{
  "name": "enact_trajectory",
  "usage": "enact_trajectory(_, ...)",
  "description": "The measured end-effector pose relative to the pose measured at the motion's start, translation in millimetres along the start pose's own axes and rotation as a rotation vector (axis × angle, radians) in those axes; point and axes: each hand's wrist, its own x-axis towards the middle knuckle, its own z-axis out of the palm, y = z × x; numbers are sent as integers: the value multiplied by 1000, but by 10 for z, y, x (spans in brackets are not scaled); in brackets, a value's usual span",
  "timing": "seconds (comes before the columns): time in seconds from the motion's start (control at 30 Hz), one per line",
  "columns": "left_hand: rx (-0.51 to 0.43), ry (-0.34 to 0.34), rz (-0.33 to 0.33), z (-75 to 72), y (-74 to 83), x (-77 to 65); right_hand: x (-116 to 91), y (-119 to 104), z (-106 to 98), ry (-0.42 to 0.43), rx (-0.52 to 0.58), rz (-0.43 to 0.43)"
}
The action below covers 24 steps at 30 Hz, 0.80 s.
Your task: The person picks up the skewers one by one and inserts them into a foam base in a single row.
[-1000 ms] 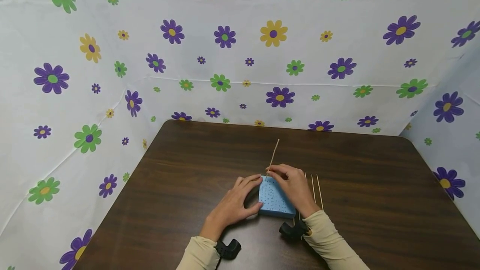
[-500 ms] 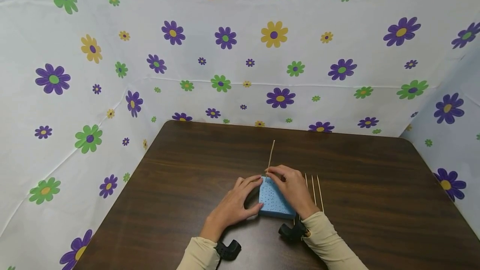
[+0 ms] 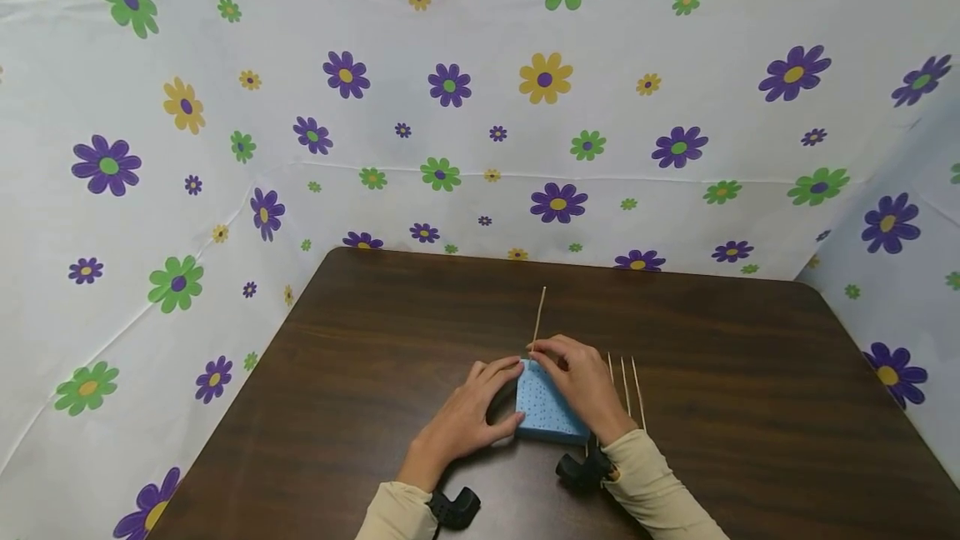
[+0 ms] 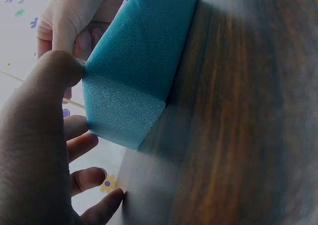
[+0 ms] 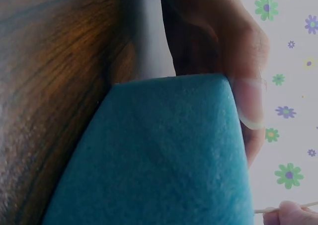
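Between right-hand fingers [image 3: 557, 346], a stick [image 3: 538, 317]

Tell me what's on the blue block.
Dark specks dot the blue block; the right hand pinches a thin stick at its far corner. That hand hides the block's far right.

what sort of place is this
Probably an indoor nook set up for filming tabletop handwork: white sheeting printed with purple, green and yellow flowers stands behind and beside a dark brown wood-grain table, and the person wears small black wrist cameras.
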Motion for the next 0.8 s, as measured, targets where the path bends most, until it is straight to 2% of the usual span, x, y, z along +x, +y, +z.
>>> enact_trajectory(0.27, 5, 13, -4, -6, 6, -12, -2, 12, -10, -34, 23, 5)
enact_trajectory(0.4, 2, 12, -1, 8, 4, -32, -11, 28, -47, -68, 35, 45)
enact_trajectory(0.8, 0, 7, -17, 27, 9, -16, 22, 203, -254, -142, -50, 142)
